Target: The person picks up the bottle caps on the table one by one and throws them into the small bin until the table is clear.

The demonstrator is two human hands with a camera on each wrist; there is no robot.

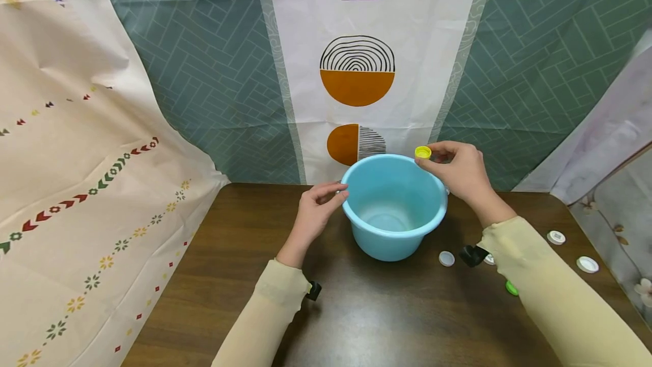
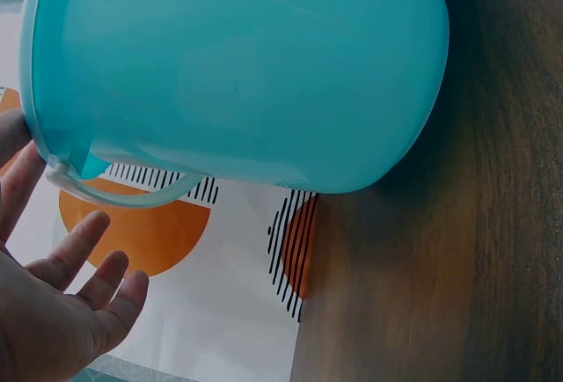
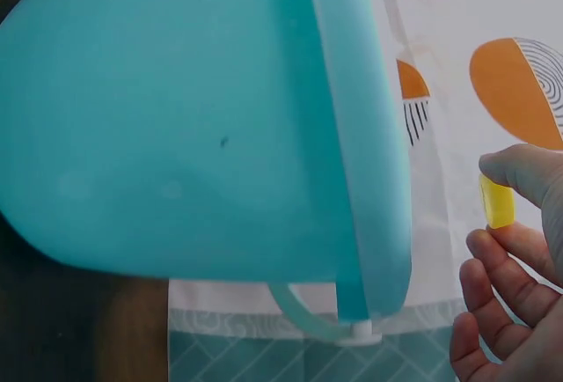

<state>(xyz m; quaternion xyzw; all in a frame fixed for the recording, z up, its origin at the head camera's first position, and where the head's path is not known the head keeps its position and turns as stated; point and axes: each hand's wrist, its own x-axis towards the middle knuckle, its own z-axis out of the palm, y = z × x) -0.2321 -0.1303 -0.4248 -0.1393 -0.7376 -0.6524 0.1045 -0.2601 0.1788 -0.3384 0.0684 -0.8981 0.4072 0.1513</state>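
Note:
A light blue bucket (image 1: 387, 242) with a handle stands upright on the table. My left hand (image 1: 313, 211) is at its left rim, thumb and index fingertips pinching the edge; in the left wrist view, the other fingers of that hand (image 2: 62, 312) are spread loosely beside the bucket's handle (image 2: 141, 195). Above the right rim, my right hand (image 1: 458, 169) pinches a yellow bottle cap (image 1: 423, 153) between thumb and index finger. The right wrist view shows this yellow cap edge-on, with the remaining fingers curled below it. Inside, the visible bucket floor is bare.
A white cap (image 1: 446, 259) lies right of the bucket. Another white cap (image 1: 489, 259) and a green cap (image 1: 511, 287) are partly hidden by the right sleeve. Two more white caps (image 1: 556, 237) lie near the table's right edge. Patterned cloth (image 1: 285, 72) hangs behind the brown table (image 1: 229, 254).

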